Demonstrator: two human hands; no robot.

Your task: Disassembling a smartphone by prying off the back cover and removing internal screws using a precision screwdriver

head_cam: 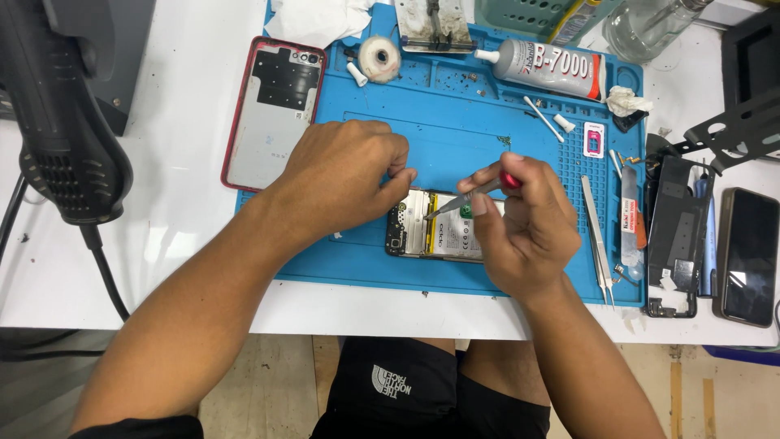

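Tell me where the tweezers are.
In the head view, the tweezers lie on the blue mat's right side, just right of the right hand.

A white bench (187, 154) carries a blue work mat (455, 122); a red-rimmed phone back cover (272, 110) straddles the mat's left edge; a dark phone (747, 256) lies far right; a black heat gun (61, 122) rests left.

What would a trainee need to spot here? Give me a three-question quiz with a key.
1. True or false: the right hand holds a thin tool over the open phone.
2. Where does the back cover lie? A) left of the left hand B) right of the tweezers
3. The mat is coloured ____.

Key: 1 true; 2 A; 3 blue.
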